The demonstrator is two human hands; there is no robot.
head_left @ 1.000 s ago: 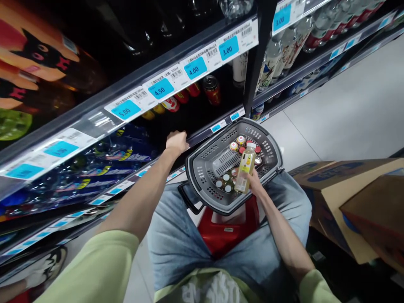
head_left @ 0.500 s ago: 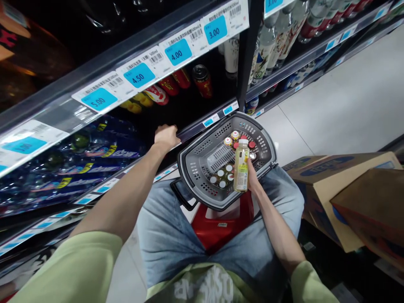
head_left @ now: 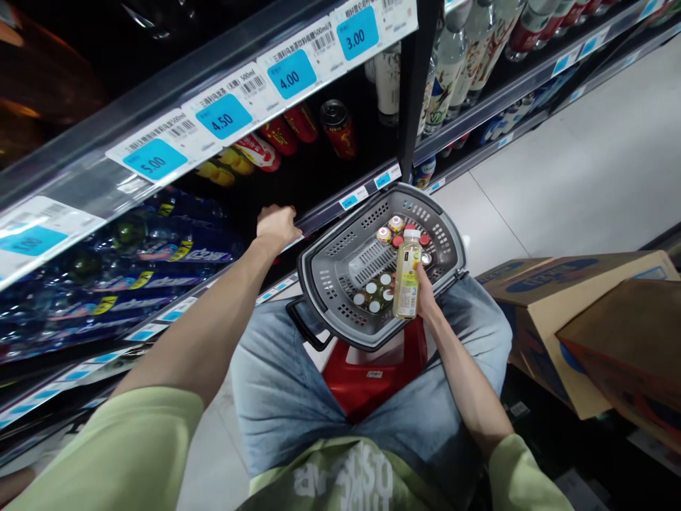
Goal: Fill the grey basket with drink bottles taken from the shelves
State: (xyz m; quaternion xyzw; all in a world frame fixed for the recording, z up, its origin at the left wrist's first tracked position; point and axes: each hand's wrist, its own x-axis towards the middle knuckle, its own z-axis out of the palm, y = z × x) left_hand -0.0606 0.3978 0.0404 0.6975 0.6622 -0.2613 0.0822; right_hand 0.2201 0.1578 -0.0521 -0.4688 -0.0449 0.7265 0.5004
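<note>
My right hand [head_left: 427,294] is wrapped round a pale yellow drink bottle [head_left: 407,274] with a white cap, held upright over a grey shopping basket [head_left: 330,248]. The basket rests on my knees and holds several small capped bottles. My left hand [head_left: 275,226] reaches out to the edge of a lower shelf [head_left: 340,206] and rests there with its fingers curled over the rim. I sit on a red stool [head_left: 372,372].
Shelves of drinks run along the left, with blue price tags [head_left: 223,116] on the rails and red cans [head_left: 338,128] behind them. Cardboard boxes [head_left: 585,319] stand at my right. Pale floor tiles [head_left: 574,177] stretch ahead on the right.
My right hand has raised the yellow bottle from a tilt to upright over the basket. My left hand has stayed on the shelf edge. My view has dropped slightly.
</note>
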